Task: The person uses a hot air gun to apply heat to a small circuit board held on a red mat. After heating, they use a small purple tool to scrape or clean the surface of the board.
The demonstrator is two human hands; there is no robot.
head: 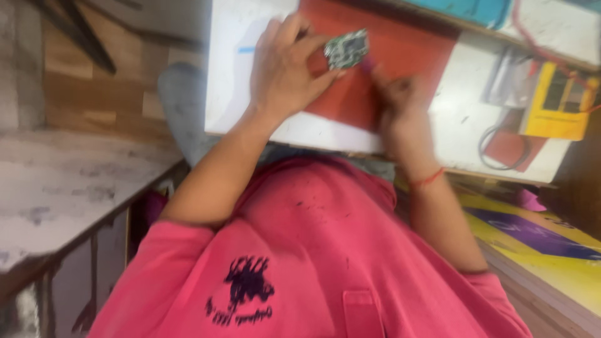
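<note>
We see the left hand [285,69] holding a small green circuit board [346,49] between thumb and fingertips, its grip closed on the board's left edge. The board is raised just above a red mat [400,53] that lies on the white worktop [231,75]. The right hand [400,103] is just beside the board, at its lower right; motion blur hides its fingers, so we cannot tell whether its grip holds anything. A red thread [427,179] circles the right wrist. A yellow box-shaped device [559,103] and a dark looped cable [501,150] sit at the worktop's right end, well apart from the hands.
</note>
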